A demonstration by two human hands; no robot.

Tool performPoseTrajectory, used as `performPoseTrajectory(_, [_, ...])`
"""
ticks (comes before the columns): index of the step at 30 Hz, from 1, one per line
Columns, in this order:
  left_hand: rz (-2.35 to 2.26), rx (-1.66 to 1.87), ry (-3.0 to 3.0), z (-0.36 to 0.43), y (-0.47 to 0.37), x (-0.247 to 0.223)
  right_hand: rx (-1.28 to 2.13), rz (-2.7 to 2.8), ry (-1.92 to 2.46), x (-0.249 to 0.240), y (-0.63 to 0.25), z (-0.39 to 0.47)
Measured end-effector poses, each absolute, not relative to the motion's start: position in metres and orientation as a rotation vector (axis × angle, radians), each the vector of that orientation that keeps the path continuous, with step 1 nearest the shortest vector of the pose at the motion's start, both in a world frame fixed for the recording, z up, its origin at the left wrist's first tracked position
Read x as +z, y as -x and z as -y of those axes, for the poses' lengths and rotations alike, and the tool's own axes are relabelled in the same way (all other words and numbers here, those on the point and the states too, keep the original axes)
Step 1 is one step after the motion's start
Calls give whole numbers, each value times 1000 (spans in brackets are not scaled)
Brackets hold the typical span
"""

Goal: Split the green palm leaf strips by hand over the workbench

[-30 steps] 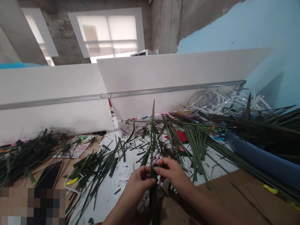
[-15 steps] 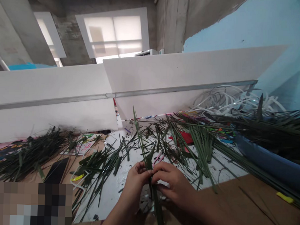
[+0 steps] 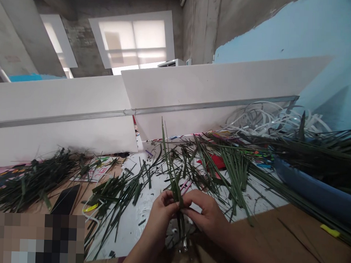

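Between my two hands stand several long green leaf strips (image 3: pixel 176 187), their thin tips pointing up and away from me. My left hand (image 3: pixel 164 208) is closed around them from the left. Close beside it, my right hand (image 3: pixel 203 209) pinches the same strips with thumb and forefinger. The lower ends hang below my fingers toward the table edge, near a small shiny object (image 3: pixel 184 245) that I cannot make out. Just beyond my right hand lies a pair of pink-handled scissors or a similar pink thing (image 3: pixel 186 186), partly hidden.
Cut leaf strips (image 3: pixel 234 168) cover the white board (image 3: pixel 126 229). At the right stands a blue tub (image 3: pixel 306 189) full of leaves, with coiled white strips (image 3: pixel 268 119) behind. A phone (image 3: pixel 66 200) and a dark leaf pile (image 3: pixel 44 173) lie left. White panels (image 3: pixel 208 86) border the back.
The broad leaf that extended down toward me has been brought up or folded among the strips in my hands. My right-hand fingers have shifted, and the strip tips lean slightly further right.
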State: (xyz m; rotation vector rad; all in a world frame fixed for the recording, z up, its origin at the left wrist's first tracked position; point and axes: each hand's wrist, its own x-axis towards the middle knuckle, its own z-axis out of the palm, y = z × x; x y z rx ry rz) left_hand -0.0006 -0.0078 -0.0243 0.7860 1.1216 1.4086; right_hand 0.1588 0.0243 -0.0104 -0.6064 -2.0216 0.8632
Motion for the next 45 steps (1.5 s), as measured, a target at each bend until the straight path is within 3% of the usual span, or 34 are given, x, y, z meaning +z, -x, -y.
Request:
performPoseTrajectory(8, [-1108, 1386, -749, 11, -5, -24, 1256, 1719, 750, -21, -154, -34])
performPoseTrajectory(27, [-1143, 1340, -886, 15, -11, -14, 1144, 1653, 931, -23, -150, -28])
performPoseTrajectory(38, [-1154, 1386, -742, 13, -9, -16, 1497, 1515, 758, -23, -152, -41])
performPoseTrajectory(45, [-1151, 1371, -684, 14, -6, -16, 1234, 1709, 863, -18, -154, -39])
